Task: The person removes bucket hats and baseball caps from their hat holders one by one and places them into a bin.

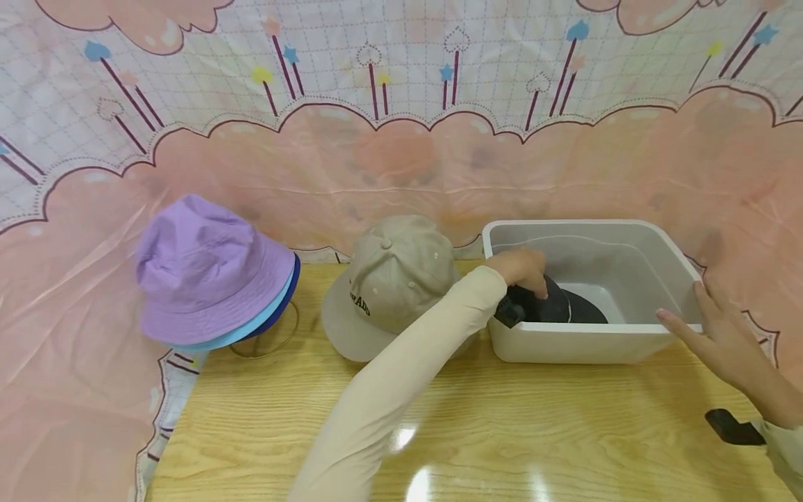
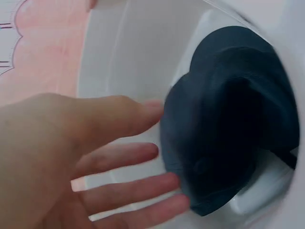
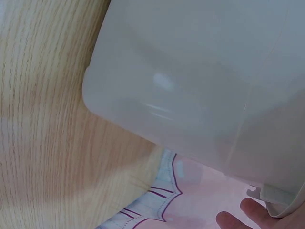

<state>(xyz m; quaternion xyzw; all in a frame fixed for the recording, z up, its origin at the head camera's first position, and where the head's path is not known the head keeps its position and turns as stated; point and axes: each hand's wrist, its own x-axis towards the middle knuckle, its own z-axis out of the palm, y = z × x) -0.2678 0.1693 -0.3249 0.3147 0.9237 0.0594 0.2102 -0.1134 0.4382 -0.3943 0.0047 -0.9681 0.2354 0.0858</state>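
Observation:
A black cap (image 1: 583, 309) lies in the left part of a light grey plastic bin (image 1: 580, 343), its brim toward the bin's middle. My left hand (image 1: 523, 268) reaches over the bin's left rim to the cap. In the left wrist view, the thumb and fingers of this hand (image 2: 95, 124) are spread and fairly straight, right beside the dark cap (image 2: 214, 124); whether they touch it, I cannot tell. My right hand (image 1: 730, 338) rests at the bin's right front corner, thumb near the front rim. Only a few fingertips (image 3: 257, 210) of it show by the rim in the right wrist view.
Left of the bin sits a beige baseball cap (image 1: 401, 272) with dark lettering, partly behind my left sleeve (image 1: 401, 390). Farther left, a purple bucket hat (image 1: 201, 268) tops light and dark blue ones. All stand on a wooden table (image 1: 502, 425) before a patterned pink cloth (image 1: 401, 167).

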